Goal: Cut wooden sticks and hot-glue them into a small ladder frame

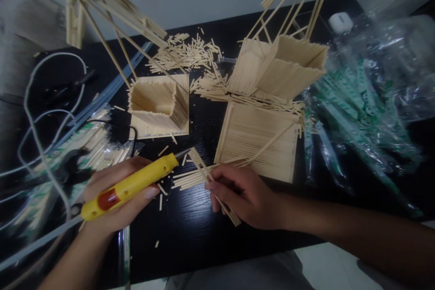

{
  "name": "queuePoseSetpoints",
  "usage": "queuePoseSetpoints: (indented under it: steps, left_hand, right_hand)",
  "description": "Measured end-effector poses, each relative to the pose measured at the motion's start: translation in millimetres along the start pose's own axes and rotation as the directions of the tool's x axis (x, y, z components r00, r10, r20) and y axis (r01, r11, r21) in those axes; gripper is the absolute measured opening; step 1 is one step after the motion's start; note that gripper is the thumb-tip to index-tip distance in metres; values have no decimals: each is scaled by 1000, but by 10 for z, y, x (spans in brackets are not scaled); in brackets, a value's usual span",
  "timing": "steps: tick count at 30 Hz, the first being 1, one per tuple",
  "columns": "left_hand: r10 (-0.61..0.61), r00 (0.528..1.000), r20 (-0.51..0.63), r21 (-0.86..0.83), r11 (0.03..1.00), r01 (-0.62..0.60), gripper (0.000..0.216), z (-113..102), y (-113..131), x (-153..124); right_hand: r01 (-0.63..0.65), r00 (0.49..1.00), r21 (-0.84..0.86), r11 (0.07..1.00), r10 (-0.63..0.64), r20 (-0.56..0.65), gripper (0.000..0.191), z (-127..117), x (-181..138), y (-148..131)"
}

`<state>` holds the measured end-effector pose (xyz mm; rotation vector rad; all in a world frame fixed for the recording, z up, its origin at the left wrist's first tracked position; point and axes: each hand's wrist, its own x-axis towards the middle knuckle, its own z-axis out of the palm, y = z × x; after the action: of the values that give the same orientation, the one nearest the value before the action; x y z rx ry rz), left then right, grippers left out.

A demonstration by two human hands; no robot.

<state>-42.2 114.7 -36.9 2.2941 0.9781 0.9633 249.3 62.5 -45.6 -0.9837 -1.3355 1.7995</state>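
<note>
My left hand grips a yellow glue gun with an orange trigger, its metal tip pointing right toward the upper end of a thin strip of glued wooden sticks. My right hand pinches that strip near its middle, and the strip runs diagonally under my fingers. A small fan of loose sticks lies on the black table between the two hands. Just beyond my right hand lies a flat panel of glued sticks.
A square open stick box on a stick base stands behind the glue gun. A larger folded stick structure and scattered stick offcuts lie further back. Plastic bags fill the right, white cables and bagged sticks the left.
</note>
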Motion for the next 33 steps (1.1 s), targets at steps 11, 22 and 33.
queuePoseSetpoints:
  steps: [11, 22, 33]
  left_hand:
    - [23, 992, 128, -95, 995, -11, 23, 56, 146, 172]
    - [30, 988, 155, -130, 991, -10, 20, 80, 161, 169]
    - [-19, 997, 79, -109, 994, 28, 20, 100, 134, 143]
  right_hand:
    - [10, 1000, -7, 1000, -10, 19, 29, -11, -10, -9]
    - [-36, 999, 51, 998, 35, 31, 26, 1, -10, 15]
    - [-19, 999, 34, 999, 18, 35, 28, -12, -14, 2]
